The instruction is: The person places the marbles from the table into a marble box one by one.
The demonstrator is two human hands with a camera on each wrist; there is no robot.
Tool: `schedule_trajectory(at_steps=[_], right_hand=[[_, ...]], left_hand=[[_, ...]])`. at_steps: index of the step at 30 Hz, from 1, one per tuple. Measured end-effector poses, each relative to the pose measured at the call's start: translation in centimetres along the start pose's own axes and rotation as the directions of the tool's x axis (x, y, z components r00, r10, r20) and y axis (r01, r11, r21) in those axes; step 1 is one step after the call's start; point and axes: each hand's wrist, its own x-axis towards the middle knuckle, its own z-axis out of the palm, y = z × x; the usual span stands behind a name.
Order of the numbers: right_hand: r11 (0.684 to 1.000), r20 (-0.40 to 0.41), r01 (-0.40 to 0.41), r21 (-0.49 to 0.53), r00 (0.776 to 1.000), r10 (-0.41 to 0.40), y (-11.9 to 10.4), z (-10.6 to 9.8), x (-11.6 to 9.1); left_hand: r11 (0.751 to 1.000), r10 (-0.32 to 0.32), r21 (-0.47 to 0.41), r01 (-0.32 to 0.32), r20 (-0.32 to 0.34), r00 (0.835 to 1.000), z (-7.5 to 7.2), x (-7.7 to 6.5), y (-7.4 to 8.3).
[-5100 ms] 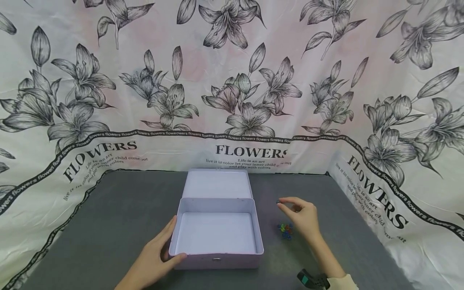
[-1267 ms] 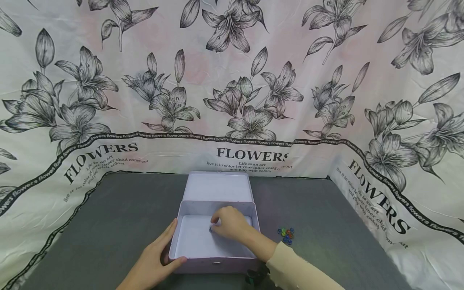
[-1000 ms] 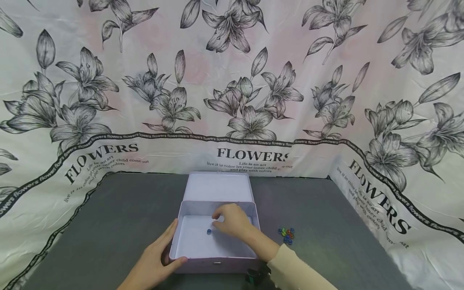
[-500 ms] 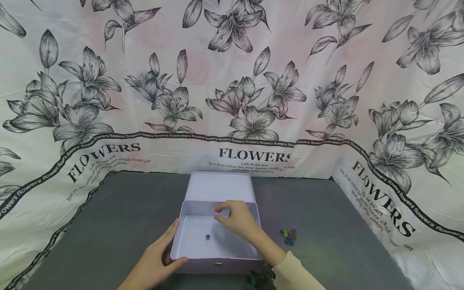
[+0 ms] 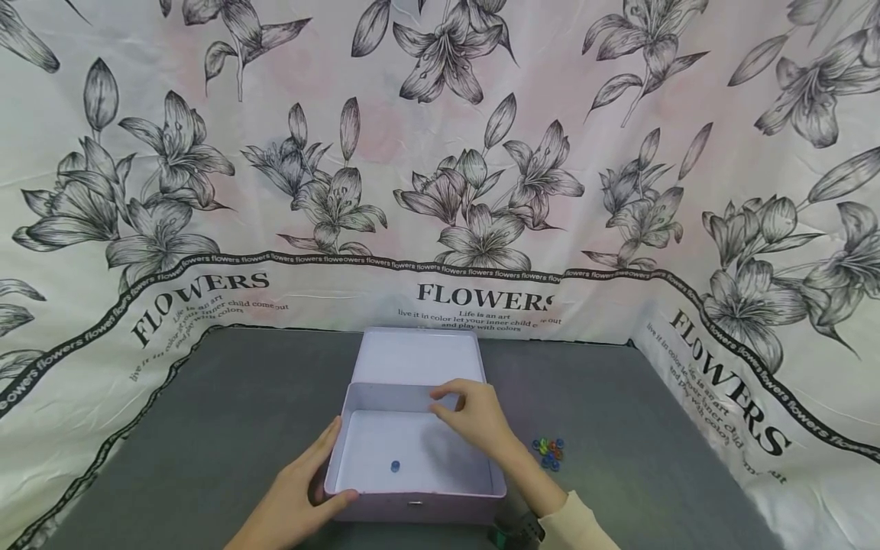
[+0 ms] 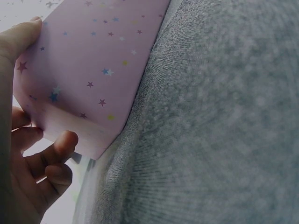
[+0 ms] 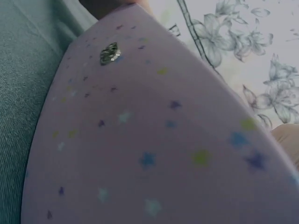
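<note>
Grips the box (image 5: pixel 454 510) at front left with the left hand (image 5: pixel 296 483); holds the right hand (image 5: pixel 474 418) over the box, fingertips (image 5: pixel 438 393) apart, with a blue bead (image 5: pixel 395 466) inside and multicoloured beads (image 5: pixel 548 451) right of the box.

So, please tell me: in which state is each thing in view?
Star-printed box: open
Lid: open, tipped back behind the box
Metal clasp: unfastened
Blue bead: loose inside the box
Multicoloured beads: clustered outside the box, to its right
Left hand: gripping the box's front left corner
Right hand: hovering over the box, thumb and forefinger slightly apart, holding nothing visible
Floral backdrop: hanging, wrinkled
</note>
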Motion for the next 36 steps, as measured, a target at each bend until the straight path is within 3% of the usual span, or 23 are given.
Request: schedule_trajectory(at_steps=[9,15,23,28,36], right_hand=[[0.999,-0.039,-0.027,0.025,0.999,0.028,1.8,-2.4,-0.7],[0.994,-0.085,-0.097,0.041,0.991,0.1,3.3,-3.8,-1.5],[0.989,-0.151,-0.146,0.026,0.977,0.148,6.0,-5.7,-3.1],[0.984,-0.157,-0.172,0.036,0.972,0.175,7.3,-7.1,-4.2],[0.973,-0.196,-0.233,0.005,0.953,0.229,9.2,-9.4,-5.8]], left_hand=[[1.0,0.009,0.022,-0.009,-0.002,1.0,0.0,0.0,0.0],[0.998,0.023,0.059,-0.022,-0.01,1.0,0.0,0.0,0.0],[0.99,0.096,0.106,-0.09,-0.049,0.994,0.2,0.1,-0.3],[0.987,0.124,0.107,-0.116,-0.07,0.99,0.2,0.1,-0.5],[0.989,0.118,0.093,-0.112,-0.065,0.991,0.2,0.0,-0.6]])
